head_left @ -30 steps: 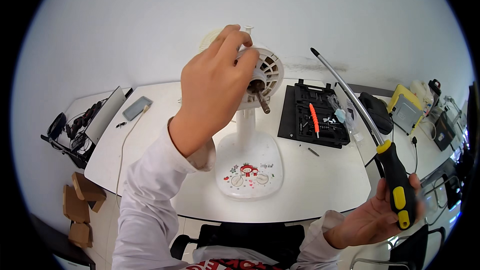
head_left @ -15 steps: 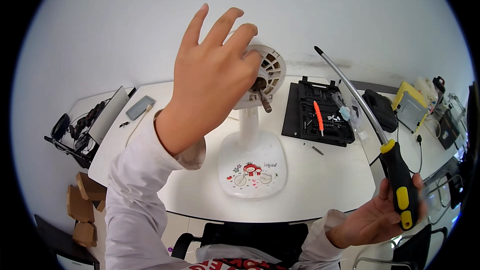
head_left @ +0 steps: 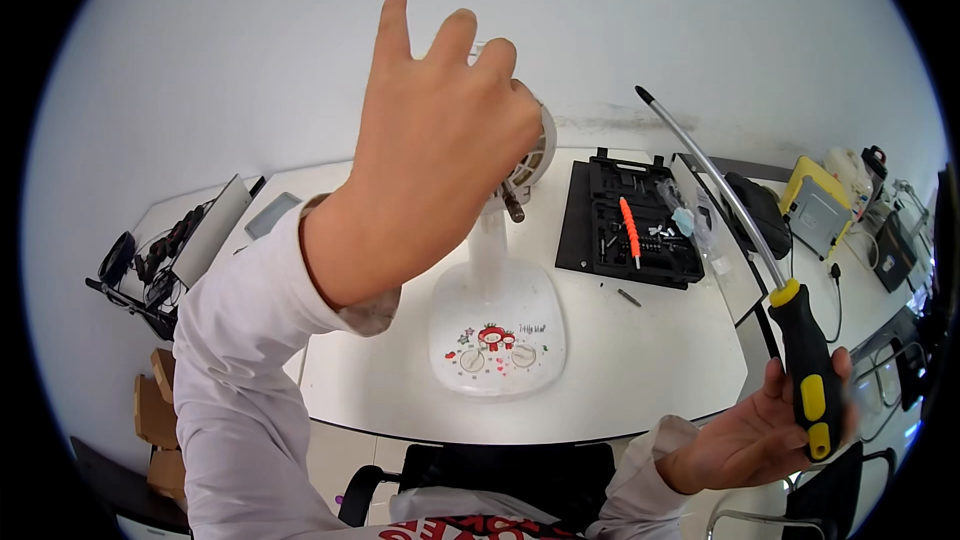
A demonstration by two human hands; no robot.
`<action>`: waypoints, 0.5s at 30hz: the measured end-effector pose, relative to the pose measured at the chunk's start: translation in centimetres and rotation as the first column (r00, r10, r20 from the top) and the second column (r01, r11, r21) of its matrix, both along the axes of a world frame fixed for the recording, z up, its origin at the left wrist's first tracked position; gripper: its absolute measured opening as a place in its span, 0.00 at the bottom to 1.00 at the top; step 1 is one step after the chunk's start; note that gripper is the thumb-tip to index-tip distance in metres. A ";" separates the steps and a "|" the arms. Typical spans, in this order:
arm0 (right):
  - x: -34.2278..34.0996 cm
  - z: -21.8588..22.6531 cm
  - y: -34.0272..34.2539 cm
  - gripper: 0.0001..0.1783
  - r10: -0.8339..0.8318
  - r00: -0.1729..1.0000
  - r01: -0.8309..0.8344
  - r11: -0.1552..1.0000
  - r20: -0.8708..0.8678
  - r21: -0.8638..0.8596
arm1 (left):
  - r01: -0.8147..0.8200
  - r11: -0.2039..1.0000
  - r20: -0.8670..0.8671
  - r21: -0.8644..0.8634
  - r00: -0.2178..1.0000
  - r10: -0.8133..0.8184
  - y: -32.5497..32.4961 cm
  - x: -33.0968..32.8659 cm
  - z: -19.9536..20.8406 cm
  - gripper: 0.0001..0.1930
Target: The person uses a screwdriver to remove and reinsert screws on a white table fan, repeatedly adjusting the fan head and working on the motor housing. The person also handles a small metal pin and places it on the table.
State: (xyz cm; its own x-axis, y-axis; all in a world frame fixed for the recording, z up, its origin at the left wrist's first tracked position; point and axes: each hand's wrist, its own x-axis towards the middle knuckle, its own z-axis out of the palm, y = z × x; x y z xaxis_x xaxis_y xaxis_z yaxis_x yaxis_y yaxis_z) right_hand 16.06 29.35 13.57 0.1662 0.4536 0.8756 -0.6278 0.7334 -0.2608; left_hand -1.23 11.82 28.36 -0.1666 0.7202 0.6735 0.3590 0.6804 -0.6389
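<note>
A white fan with its blades and guard off stands upright on its base (head_left: 497,365), which bears red cartoon figures and two round knobs. My left hand (head_left: 435,130) lies over the fan's motor housing (head_left: 543,148), little finger stretched up and the others bent. Its thumb and fingertips are hidden, so what they pinch does not show. Below the hand a dark metal shaft (head_left: 513,204) sticks out of the housing. Off to the right, my right hand (head_left: 765,430) grips a long screwdriver (head_left: 800,345) by its black and yellow handle, tip pointing up and left.
An open black tool case (head_left: 645,230) lies on the white table, with an orange-handled tool (head_left: 629,230) across it. Near it is a small dark bit (head_left: 629,297). A grey tray (head_left: 271,215) sits at the left; a yellow and grey case (head_left: 820,205) is far right.
My left hand has turned and shifted over the motor housing, covering more of it, with its fingers more bent. The right hand still holds the screwdriver, moved very little.
</note>
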 end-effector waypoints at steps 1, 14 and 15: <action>0.0 0.0 0.1 0.22 -0.007 1.000 0.007 1.000 -0.001 -0.001 | 0.000 1.000 -0.002 -0.002 1.000 0.000 0.1 0.0 -0.1 0.05; 0.2 -0.3 0.4 0.21 -0.020 1.000 0.019 0.999 -0.015 -0.049 | 0.075 0.997 -0.113 -0.010 0.991 -0.075 -0.6 -1.0 -0.5 0.03; 0.2 -0.3 0.5 0.21 -0.015 1.000 0.014 0.999 -0.015 -0.041 | 0.084 0.996 -0.115 -0.023 0.990 -0.086 -0.6 -1.1 -0.4 0.03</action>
State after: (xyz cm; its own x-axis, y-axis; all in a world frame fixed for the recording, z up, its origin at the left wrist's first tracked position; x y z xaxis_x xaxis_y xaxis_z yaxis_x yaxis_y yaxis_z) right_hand 16.24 29.84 13.26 0.1866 0.4862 0.8537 -0.6212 0.7316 -0.2809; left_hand -2.29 11.20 27.94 -0.0263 0.7407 0.6713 0.3379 0.6386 -0.6914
